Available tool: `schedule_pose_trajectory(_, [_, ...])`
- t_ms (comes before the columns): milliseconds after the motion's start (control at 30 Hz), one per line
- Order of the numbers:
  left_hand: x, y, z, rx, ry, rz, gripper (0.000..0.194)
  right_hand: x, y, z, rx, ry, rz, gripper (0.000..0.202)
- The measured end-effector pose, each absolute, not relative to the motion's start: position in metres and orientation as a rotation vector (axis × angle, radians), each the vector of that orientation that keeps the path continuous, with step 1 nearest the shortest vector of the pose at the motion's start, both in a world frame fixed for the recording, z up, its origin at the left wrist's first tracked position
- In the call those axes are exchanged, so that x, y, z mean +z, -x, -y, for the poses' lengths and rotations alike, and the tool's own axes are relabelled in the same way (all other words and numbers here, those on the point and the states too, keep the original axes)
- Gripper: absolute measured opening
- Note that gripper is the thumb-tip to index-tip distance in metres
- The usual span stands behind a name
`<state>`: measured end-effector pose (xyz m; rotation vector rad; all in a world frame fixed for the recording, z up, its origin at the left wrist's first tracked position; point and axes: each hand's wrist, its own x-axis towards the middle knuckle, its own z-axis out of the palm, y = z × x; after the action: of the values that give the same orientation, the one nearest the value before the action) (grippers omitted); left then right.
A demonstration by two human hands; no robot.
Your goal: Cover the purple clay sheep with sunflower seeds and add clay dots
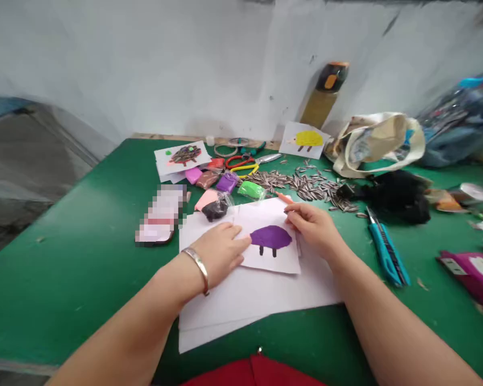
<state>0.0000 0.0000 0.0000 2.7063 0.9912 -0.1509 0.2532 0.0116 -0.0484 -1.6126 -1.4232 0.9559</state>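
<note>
A small white card [247,215] lies on larger white sheets [221,305] on the green table. It bears a flat purple oval [271,237] with two short black legs [274,252]. My left hand [221,252], with a silver bangle at the wrist, rests on the card's left part, its fingers spread and touching the purple shape's left end. At the card's upper right, my right hand [312,228] has thumb and fingertips pinched together. Whatever is between them is too small to name. An orange tool [284,199] lies just beyond those fingertips.
Packets of coloured clay [226,182], scissors [247,165] and striped seeds [312,185] lie beyond the sheets. A phone [161,214] is at left, a teal cutter [387,252] at right. Behind are a yellow hedgehog card [305,140], a bottle [324,96] and a cloth bag [376,147].
</note>
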Motion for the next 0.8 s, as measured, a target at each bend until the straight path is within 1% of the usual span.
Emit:
schedule_pose_trajectory(200, [0.004, -0.001, -0.005, -0.172, -2.699, -0.995, 0.025, -0.043, -0.250, -0.011, 0.982, 1.608, 1.385, 0.022])
schedule_pose_trajectory(400, [0.006, 0.001, -0.009, -0.143, -2.614, -0.997, 0.029, -0.043, -0.251, -0.012, 0.992, 1.596, 1.371, 0.019])
schedule_pose_trajectory(500, [0.007, 0.003, -0.012, -0.136, -2.576, -1.008, 0.028, -0.045, -0.252, -0.012, 0.964, 1.593, 1.394, 0.019])
schedule_pose_trajectory(800, [0.001, 0.002, -0.010, -0.096, -2.677, -1.004, 0.028, -0.042, -0.250, -0.011, 0.989, 1.619, 1.359, 0.022])
